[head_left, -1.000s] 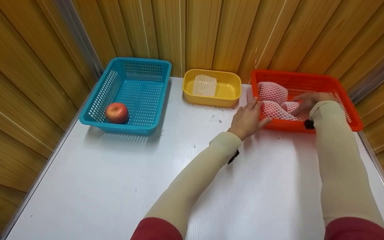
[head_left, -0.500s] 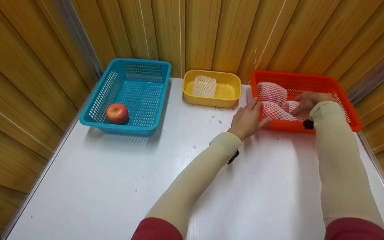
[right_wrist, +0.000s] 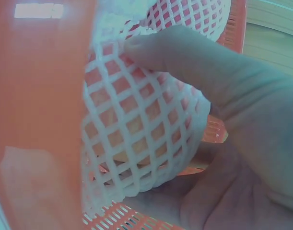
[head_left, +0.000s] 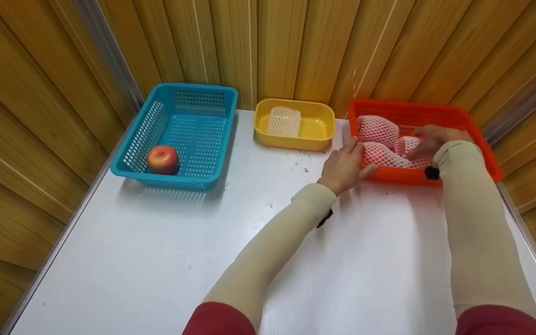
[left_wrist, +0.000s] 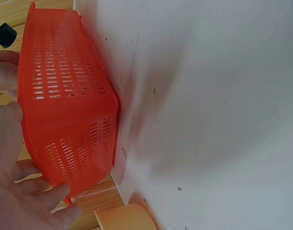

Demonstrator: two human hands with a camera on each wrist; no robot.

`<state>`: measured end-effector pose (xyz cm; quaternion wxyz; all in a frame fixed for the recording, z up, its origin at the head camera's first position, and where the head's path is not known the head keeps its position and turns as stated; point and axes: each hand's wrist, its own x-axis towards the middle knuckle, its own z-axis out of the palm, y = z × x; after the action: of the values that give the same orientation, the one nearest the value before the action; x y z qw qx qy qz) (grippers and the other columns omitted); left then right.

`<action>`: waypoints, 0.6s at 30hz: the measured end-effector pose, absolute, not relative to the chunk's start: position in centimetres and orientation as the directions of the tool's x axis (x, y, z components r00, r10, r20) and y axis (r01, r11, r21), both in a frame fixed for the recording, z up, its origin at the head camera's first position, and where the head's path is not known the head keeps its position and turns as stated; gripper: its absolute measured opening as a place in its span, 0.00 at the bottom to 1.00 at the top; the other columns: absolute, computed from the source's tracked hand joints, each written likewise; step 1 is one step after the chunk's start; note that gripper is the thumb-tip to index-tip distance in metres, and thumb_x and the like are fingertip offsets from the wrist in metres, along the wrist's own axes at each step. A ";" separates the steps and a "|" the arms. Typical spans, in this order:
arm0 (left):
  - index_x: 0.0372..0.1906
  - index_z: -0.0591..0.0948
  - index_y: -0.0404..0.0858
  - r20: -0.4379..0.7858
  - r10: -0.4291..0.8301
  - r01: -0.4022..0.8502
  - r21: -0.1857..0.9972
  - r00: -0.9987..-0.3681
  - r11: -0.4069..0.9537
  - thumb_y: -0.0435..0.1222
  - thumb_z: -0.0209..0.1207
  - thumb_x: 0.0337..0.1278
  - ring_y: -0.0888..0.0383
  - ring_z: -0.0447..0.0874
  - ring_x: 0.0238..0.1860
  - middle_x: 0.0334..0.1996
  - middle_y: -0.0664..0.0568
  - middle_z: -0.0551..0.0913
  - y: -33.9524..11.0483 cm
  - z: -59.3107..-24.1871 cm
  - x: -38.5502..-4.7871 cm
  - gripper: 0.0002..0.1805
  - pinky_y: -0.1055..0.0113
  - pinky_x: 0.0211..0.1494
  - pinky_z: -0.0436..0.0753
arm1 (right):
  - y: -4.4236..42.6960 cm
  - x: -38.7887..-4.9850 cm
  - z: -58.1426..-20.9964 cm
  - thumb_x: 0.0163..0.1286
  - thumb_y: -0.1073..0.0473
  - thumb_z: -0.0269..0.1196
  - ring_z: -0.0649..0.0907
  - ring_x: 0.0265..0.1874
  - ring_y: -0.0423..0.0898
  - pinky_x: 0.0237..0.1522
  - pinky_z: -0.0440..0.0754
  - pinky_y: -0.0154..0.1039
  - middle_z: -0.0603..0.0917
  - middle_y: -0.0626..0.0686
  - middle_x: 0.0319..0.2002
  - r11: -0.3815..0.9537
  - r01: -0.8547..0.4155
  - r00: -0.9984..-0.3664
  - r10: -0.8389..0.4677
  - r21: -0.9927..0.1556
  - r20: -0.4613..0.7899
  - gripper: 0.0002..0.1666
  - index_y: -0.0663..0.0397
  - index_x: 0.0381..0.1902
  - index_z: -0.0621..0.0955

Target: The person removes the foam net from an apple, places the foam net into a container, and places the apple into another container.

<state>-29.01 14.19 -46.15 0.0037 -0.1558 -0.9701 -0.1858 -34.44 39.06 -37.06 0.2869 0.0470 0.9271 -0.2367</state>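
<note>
Red basket (head_left: 394, 176) — white diamond-mesh netting (right_wrist: 145, 125) — yellow tub (head_left: 315, 124), blue basket (head_left: 198, 136).

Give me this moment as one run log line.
left hand: touches red basket; right hand: grips netted fruit; blue basket: one apple; yellow tub: white net

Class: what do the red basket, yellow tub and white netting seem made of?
Red basket: probably moulded plastic, smooth, given its regular slots. Yellow tub: likely plastic, glossy, given the reflection on its floor. White netting: perhaps foam, matt, given its thick, soft-looking strands.

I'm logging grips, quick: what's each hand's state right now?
Left hand: open, touching the red basket.
Right hand: holding a foam-netted red fruit.
</note>
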 end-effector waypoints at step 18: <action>0.77 0.66 0.48 0.072 0.322 0.327 0.323 -0.944 0.888 0.67 0.51 0.66 0.56 0.64 0.76 0.79 0.55 0.60 14.1 -45.7 -29.1 0.42 0.59 0.78 0.63 | 41.2 -35.7 -36.6 0.68 0.34 0.66 0.56 0.65 0.78 0.63 0.62 0.78 0.54 0.76 0.74 0.918 0.111 -0.843 -0.115 -0.380 -0.526 0.62 0.63 0.81 0.49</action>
<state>-29.06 14.07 -45.68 0.0084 -0.1670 -0.9716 -0.1675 -35.67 41.19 -36.60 0.2806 -0.0010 0.9383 -0.2021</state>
